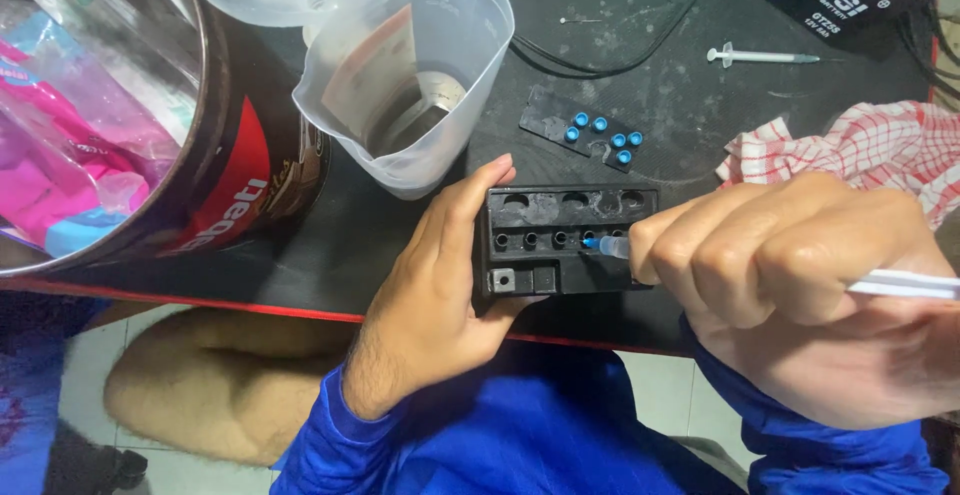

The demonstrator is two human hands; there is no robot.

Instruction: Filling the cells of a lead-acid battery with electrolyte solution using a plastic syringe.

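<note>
A small black rectangular plastic battery (565, 240) is steadied at the edge of the dark desk (650, 105) by the left hand (440, 295), clasped around its left end. A clear plastic syringe with a blue tip (605, 246), gripped in the closed right hand (800, 295), is pressed into one of the battery's top filler holes. A translucent plastic measuring jug (410, 75) stands just behind.

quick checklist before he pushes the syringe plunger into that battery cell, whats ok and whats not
1. Battery case steadied: ok. The left hand grips the left end of the small black battery.
2. Tip seated in a fill hole: ok. The blue tip of the syringe, held in the right hand, sits at one hole of the front row.
3. Other holes uncapped: ok. The blue caps lie on a black strip behind the battery.
4. Fluid in the syringe: cannot tell, the hand hides the barrel.
5. Battery well on the table: not ok. It sits at the red front edge.
6. Rag for drips: ok. The red checked cloth lies beside the hand.
</note>
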